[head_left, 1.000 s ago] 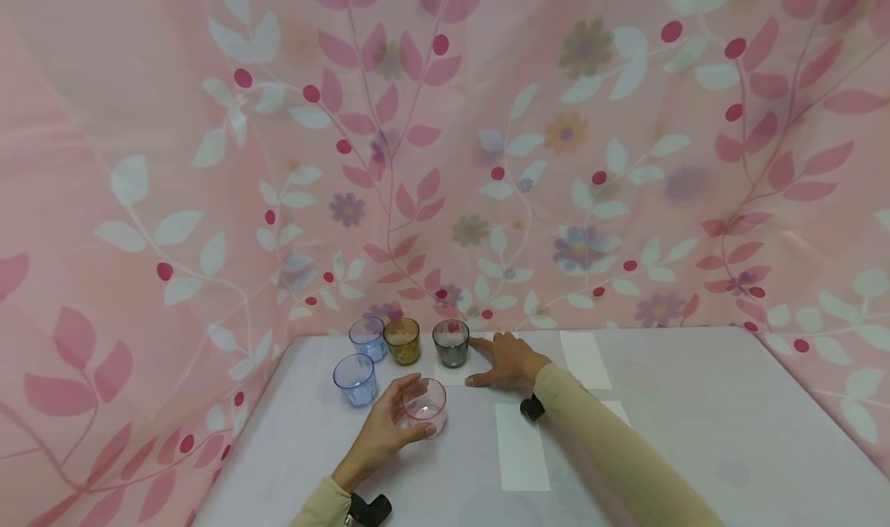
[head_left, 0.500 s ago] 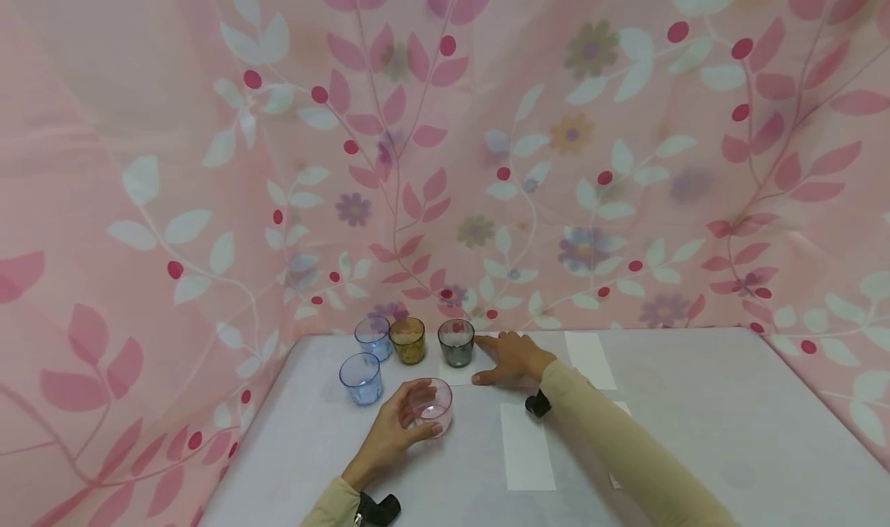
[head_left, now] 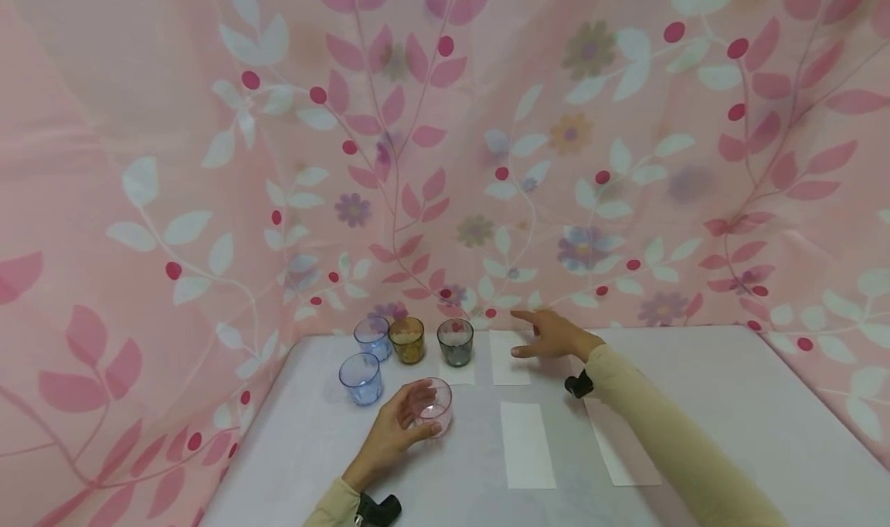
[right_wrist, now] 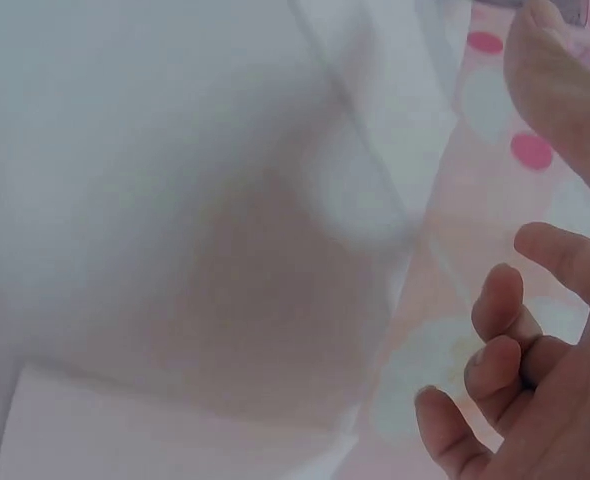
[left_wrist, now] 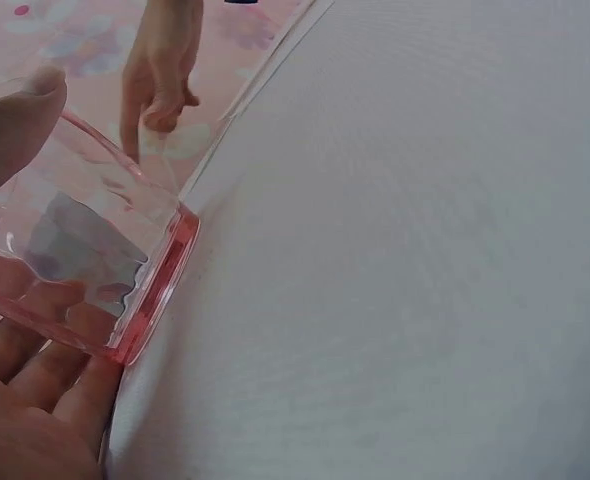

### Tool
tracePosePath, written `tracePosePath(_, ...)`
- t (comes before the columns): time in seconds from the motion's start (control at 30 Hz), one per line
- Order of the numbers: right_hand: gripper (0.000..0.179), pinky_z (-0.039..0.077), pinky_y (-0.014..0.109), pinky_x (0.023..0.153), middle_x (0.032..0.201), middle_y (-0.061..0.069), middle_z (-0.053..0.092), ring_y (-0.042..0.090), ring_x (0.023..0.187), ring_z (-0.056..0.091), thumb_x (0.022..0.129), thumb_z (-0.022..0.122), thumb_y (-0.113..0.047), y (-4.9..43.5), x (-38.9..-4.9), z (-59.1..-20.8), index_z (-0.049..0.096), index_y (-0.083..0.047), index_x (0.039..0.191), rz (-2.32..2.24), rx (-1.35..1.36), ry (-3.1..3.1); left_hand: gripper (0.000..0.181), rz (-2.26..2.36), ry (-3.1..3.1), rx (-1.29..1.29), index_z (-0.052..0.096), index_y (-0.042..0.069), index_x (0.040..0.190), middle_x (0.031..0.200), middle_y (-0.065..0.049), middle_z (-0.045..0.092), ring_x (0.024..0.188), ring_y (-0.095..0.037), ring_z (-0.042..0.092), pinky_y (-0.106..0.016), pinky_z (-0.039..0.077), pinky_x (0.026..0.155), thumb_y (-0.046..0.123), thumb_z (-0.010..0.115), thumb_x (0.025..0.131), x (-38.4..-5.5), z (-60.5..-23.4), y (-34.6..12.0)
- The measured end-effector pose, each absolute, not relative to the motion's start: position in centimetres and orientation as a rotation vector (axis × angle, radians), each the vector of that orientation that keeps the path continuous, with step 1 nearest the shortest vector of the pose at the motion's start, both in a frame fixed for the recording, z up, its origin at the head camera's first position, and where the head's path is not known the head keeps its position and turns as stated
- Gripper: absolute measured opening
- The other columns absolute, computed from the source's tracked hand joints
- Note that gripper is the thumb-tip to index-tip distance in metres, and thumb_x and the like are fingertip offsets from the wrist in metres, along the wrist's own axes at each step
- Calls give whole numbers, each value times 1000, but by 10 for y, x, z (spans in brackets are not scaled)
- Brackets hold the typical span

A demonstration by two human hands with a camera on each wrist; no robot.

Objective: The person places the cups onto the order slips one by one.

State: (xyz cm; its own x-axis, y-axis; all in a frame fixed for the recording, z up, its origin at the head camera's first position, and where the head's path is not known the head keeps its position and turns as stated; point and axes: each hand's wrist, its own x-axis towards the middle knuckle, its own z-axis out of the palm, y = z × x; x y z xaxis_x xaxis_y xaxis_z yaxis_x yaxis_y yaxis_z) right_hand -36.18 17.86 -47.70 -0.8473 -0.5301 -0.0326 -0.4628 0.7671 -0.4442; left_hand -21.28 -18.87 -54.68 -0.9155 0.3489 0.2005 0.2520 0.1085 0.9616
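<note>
My left hand [head_left: 389,436] holds a clear pink glass [head_left: 439,419] upright by its side, thumb near and fingers behind. In the left wrist view the pink glass [left_wrist: 160,285] has its thick base close to the white tabletop; whether it touches cannot be told. Holding nothing, my right hand [head_left: 555,335] hovers near the table's back edge, index finger and thumb reaching left and the other fingers loosely bent. To its left, apart from it, a grey glass [head_left: 456,348] stands on a paper strip. An amber glass [head_left: 407,346] stands further left.
Two blue glasses, one behind [head_left: 373,341] and one in front [head_left: 362,384], stand at the left. White paper strips lie at the back [head_left: 510,365], centre [head_left: 527,450] and right [head_left: 626,457]. A pink floral curtain [head_left: 445,164] hangs behind the white table [head_left: 723,403].
My right hand has come away from the grey glass, moving right and slightly up, uncovering a paper strip. The grey glass stays put. My left hand keeps holding the pink glass in place.
</note>
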Motion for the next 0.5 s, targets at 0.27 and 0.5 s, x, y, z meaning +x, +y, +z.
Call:
tracePosePath(0.27,92,37,28,69,76,3,49,14,72,42,88,87,-41,202,-355,-495,44,-4,160,-745,-825,2737,77,1969,2270,556,45,1,155,152,-26,57,145,-43,51,-26,46,119,5,84,89,-212,-548,-189)
tracePosePath(0.5,96,37,27,69,79,1,46,13,73,42,88,87,-46,209,-350,-509,39,-14,165,-789,-772,2672,76,1958,2275,590,45,2,156,152,-27,56,145,-46,50,-28,46,118,5,83,90,-213,-550,-188)
